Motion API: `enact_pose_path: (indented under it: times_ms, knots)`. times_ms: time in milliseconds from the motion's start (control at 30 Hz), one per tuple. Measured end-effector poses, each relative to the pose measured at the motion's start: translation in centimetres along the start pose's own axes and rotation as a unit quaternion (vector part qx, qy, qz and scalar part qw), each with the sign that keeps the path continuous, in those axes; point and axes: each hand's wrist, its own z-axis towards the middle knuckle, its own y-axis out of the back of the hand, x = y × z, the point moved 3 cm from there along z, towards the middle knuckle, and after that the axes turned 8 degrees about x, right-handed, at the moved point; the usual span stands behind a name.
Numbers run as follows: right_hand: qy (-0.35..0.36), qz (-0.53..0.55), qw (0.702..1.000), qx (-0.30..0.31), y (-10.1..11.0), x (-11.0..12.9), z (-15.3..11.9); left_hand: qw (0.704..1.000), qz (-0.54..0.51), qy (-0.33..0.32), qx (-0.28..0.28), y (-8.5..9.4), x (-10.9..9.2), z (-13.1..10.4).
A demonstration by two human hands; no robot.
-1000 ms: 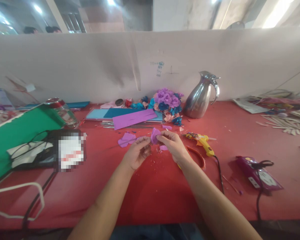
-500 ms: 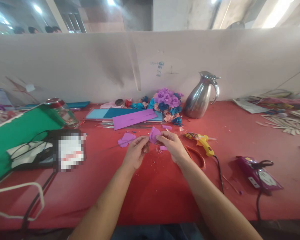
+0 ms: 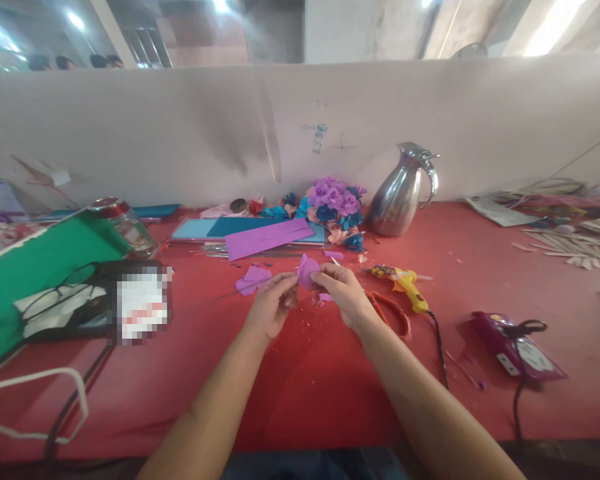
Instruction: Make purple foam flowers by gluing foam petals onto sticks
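Note:
Between my two hands is a purple paper flower [image 3: 307,271] with curled petals, held above the red table. My left hand [image 3: 275,297] pinches it at its left side; a thin stem-like wire runs out to the left behind the fingers. My right hand [image 3: 343,290] pinches the right edge of a petal between thumb and finger. Cut purple petals [image 3: 253,279] lie just beyond my left hand. Under my right wrist are scissors with orange handles [image 3: 393,317], their blades mostly hidden by the hand.
A yellow glue gun [image 3: 407,288] lies right of my right hand, its cord trailing forward. Behind are a purple paper strip [image 3: 269,239], a bunch of paper flowers [image 3: 334,197] and a steel jug [image 3: 399,193]. A purple power box [image 3: 517,347] sits at right, a glass jar [image 3: 130,227] at left.
The flower has turned slightly in my fingers, and its petal looks rounder and more open to view. Both hands have barely shifted; the other things on the table are unmoved.

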Motion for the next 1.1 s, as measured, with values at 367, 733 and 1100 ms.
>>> enact_pose_path:
  times_ms: [367, 733, 1100]
  knots:
    - [0.005, -0.001, 1.0, -0.003, -0.14, 0.2, 0.05, 0.999, 0.044, -0.023, -0.021, -0.02, -0.05, -0.16]
    - [0.019, -0.008, 1.0, 0.01, -0.12, -0.02, 0.04, 0.998, -0.028, 0.034, -0.044, 0.44, 0.3, 0.02]
    - [0.012, 0.01, 1.0, 0.015, -0.11, -0.07, 0.1, 0.995, -0.065, 0.066, -0.033, 0.19, 0.24, 0.04]
